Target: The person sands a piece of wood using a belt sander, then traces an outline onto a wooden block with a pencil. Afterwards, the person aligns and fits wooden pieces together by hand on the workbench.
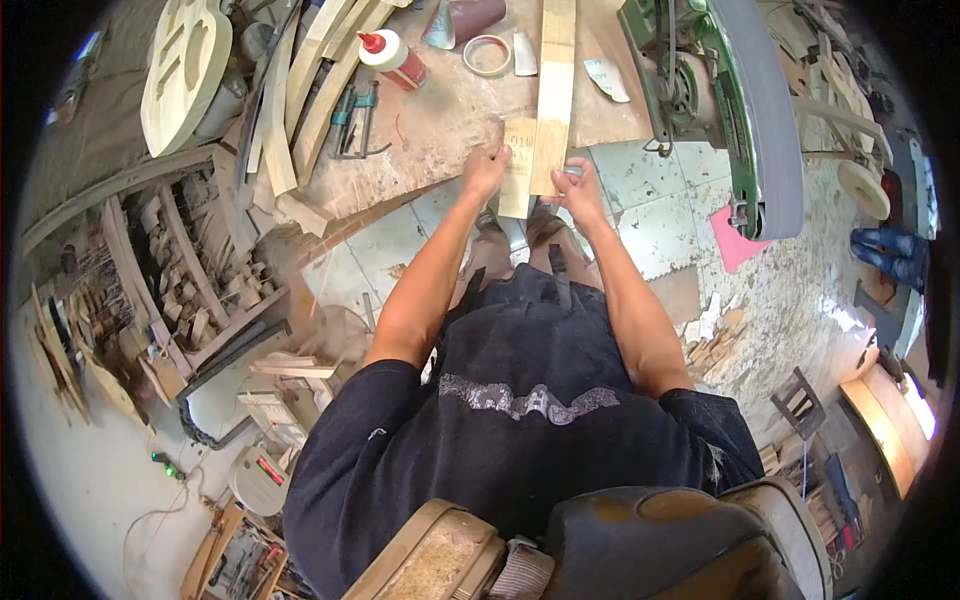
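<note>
At the workbench (455,115) edge: short board (517,172) beside long strip (555,90).
Left hand (485,172): fingers clamped on short board. Right hand (580,194): fingers at long strip's edge; grip cannot be determined.

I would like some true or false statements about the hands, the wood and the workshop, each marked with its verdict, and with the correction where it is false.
1. The left hand is at the short flat piece. True.
2. The glue bottle has a blue cap. False: its cap is red.
3. The right hand is near the lower end, in the picture, of the long wooden strip. True.
4. The pink sheet lies on the workbench. False: it is on the floor.
5. The green machine carries a grey belt. True.
</note>
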The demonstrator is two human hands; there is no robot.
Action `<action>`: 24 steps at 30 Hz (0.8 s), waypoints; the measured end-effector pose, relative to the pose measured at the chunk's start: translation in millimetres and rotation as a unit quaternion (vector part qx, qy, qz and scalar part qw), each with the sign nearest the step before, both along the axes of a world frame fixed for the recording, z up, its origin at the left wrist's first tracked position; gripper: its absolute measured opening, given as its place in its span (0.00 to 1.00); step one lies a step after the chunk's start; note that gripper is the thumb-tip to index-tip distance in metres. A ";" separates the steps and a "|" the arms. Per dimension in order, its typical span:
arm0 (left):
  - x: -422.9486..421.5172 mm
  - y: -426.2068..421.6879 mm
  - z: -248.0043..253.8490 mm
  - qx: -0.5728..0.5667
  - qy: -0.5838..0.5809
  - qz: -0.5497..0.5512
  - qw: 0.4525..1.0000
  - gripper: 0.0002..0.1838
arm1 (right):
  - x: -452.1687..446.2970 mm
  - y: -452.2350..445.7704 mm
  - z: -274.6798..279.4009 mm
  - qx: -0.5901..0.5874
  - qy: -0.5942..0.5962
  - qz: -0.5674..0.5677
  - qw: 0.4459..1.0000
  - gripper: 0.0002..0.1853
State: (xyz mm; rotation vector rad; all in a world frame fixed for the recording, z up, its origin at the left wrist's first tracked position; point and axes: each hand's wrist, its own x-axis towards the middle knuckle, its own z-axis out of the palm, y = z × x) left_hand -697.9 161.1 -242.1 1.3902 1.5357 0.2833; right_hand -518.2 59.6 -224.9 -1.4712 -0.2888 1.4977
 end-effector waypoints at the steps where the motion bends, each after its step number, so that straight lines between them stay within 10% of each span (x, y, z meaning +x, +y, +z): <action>1: 0.4 3.7 -0.8 0.017 0.036 -0.012 0.999 0.20 | 0.9 1.7 -0.9 0.001 0.011 0.005 1.000 0.25; 12: 11.1 18.3 34.7 0.105 0.171 -0.035 0.979 0.17 | 1.4 18.2 -21.1 -0.008 -0.005 0.004 1.000 0.21; 24: -4.3 0.8 11.4 0.157 -0.022 0.049 0.986 0.17 | 5.8 9.0 -19.1 -0.093 -0.016 0.037 0.995 0.27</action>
